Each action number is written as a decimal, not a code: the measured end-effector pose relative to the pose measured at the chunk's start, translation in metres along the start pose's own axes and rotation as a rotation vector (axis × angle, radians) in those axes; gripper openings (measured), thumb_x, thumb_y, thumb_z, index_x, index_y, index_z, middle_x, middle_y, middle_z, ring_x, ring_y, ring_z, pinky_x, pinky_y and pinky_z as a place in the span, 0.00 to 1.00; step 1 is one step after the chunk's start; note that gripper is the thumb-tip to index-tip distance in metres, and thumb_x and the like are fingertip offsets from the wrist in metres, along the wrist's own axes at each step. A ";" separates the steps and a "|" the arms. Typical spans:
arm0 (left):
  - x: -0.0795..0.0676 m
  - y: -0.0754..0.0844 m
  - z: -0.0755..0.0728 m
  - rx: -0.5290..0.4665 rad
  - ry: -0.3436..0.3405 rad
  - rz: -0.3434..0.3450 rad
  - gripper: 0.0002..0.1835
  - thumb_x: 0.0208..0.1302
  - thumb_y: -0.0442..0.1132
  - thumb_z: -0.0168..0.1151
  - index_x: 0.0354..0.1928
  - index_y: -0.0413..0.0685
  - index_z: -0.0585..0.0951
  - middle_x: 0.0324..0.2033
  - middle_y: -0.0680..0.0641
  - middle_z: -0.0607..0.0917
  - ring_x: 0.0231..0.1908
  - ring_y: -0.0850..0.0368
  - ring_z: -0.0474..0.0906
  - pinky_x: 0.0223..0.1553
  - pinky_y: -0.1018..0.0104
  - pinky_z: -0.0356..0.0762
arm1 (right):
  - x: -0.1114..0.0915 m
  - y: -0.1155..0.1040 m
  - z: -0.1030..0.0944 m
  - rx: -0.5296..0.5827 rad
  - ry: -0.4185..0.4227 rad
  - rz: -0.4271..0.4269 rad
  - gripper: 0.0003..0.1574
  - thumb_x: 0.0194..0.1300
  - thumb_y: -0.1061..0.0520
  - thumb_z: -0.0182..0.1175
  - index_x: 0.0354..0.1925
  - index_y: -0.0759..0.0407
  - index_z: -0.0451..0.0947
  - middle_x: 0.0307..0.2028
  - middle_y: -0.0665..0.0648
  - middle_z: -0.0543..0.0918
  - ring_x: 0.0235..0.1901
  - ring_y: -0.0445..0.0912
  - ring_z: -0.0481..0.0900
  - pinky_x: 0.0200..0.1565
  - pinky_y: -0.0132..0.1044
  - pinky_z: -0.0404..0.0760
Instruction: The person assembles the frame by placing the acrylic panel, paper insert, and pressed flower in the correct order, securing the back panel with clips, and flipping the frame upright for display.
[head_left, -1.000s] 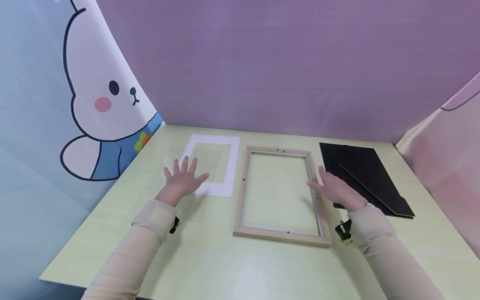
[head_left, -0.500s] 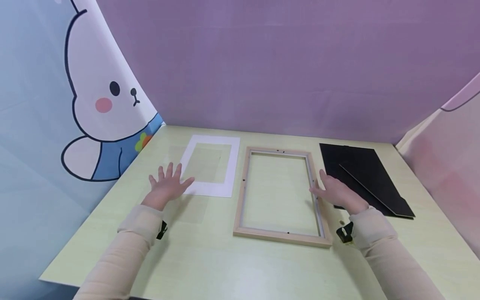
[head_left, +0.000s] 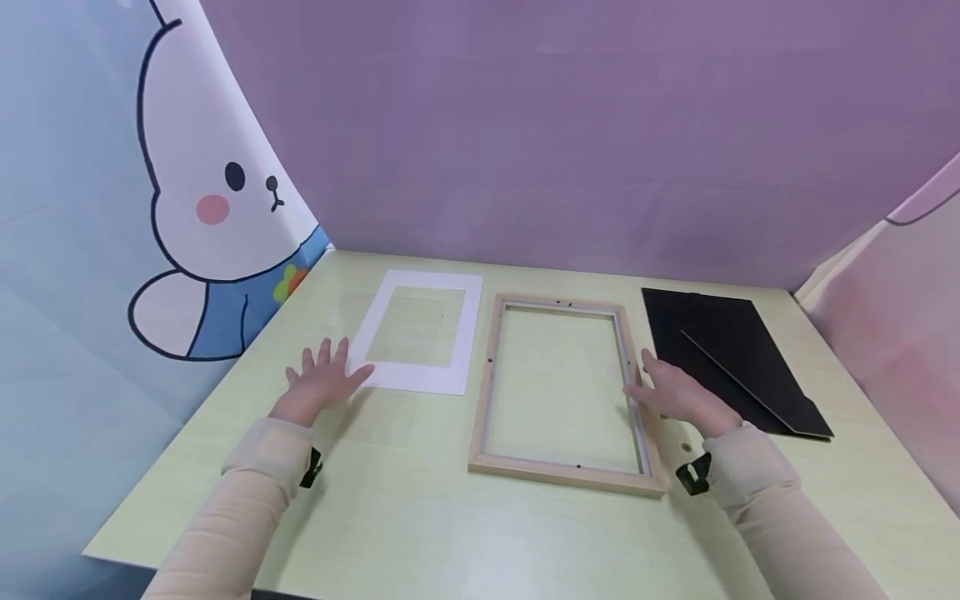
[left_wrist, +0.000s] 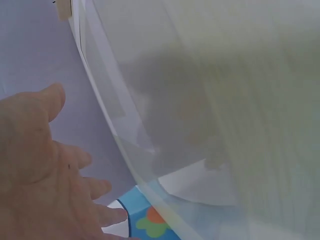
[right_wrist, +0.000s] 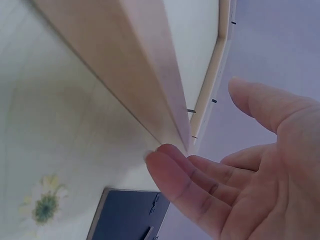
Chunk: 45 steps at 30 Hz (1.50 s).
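Hovering, it seems, and holding nothing: left hand (head_left: 315, 390), fingers and thumb spread, beside the near corner of a white mat (head_left: 465, 333); right hand (head_left: 684, 396), fingers extended, thumb apart, at the right rail of the wooden frame (head_left: 555, 472). Contact with the rail: cannot tell. Frame lies flat between the hands, small dark tabs along its inner edges. Parts probably laid side by side to keep each within its nearer hand's reach. By the left hand, a clear, glossy sheet (left_wrist: 170, 115) mirroring shapes; mat overlaps it, uppermost unclear. Mat: paper-like, rectangular window. On the right hand's outer side, a black panel (head_left: 720, 329), slim flap aslant on it. Near the right wrist, a small flower (right_wrist: 45, 207) on the pale wood-grain table (head_left: 570, 533). Ahead of both hands, smooth purple backdrop (head_left: 570, 150).
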<state>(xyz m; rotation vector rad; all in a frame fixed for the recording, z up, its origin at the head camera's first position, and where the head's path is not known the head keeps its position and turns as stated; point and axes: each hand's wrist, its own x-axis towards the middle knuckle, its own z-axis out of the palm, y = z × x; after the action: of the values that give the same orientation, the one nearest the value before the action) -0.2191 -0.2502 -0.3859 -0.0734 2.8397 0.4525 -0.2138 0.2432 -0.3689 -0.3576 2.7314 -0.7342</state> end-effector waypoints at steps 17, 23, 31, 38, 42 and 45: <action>-0.006 -0.024 0.007 -0.056 0.039 -0.170 0.48 0.65 0.60 0.42 0.65 0.23 0.39 0.60 0.19 0.46 0.57 0.19 0.43 0.53 0.31 0.45 | -0.002 0.005 0.006 0.029 -0.037 0.046 0.50 0.68 0.51 0.51 0.66 0.79 0.33 0.62 0.79 0.54 0.19 0.49 0.75 0.42 0.52 0.72; -0.006 -0.030 0.007 -0.064 0.043 -0.213 0.49 0.65 0.60 0.43 0.63 0.19 0.40 0.57 0.17 0.49 0.55 0.20 0.46 0.53 0.33 0.51 | -0.002 0.006 0.008 0.035 -0.039 0.048 0.50 0.67 0.52 0.52 0.66 0.80 0.33 0.61 0.80 0.53 0.19 0.48 0.75 0.41 0.50 0.73; -0.007 -0.026 0.008 -0.005 0.076 -0.306 0.51 0.61 0.62 0.47 0.59 0.15 0.49 0.48 0.18 0.58 0.50 0.24 0.55 0.49 0.38 0.60 | -0.002 0.007 0.012 0.049 -0.032 0.038 0.48 0.66 0.54 0.53 0.65 0.81 0.37 0.58 0.80 0.59 0.18 0.50 0.74 0.26 0.42 0.76; -0.007 -0.024 0.007 0.100 0.091 -0.386 0.51 0.56 0.69 0.47 0.46 0.13 0.63 0.37 0.23 0.63 0.42 0.29 0.62 0.43 0.41 0.61 | 0.001 0.007 0.018 0.054 -0.019 0.032 0.19 0.65 0.57 0.56 0.41 0.69 0.59 0.26 0.61 0.71 0.18 0.49 0.71 0.20 0.41 0.76; -0.005 -0.026 0.005 0.109 0.073 -0.403 0.55 0.54 0.71 0.47 0.51 0.13 0.60 0.44 0.18 0.62 0.46 0.26 0.60 0.47 0.38 0.58 | 0.002 0.007 0.019 0.065 -0.028 0.044 0.23 0.64 0.57 0.56 0.47 0.71 0.59 0.28 0.61 0.70 0.19 0.49 0.71 0.20 0.40 0.76; -0.003 -0.029 0.004 0.118 0.065 -0.409 0.58 0.52 0.73 0.46 0.54 0.14 0.59 0.49 0.16 0.60 0.49 0.24 0.59 0.49 0.37 0.57 | 0.003 0.007 0.021 0.070 -0.036 0.049 0.31 0.64 0.58 0.57 0.54 0.74 0.55 0.32 0.64 0.70 0.22 0.49 0.72 0.20 0.40 0.76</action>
<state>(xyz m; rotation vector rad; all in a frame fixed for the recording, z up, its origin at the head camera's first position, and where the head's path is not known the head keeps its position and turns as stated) -0.2129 -0.2764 -0.3976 -0.6404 2.8003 0.1958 -0.2104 0.2387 -0.3901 -0.2839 2.6630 -0.8002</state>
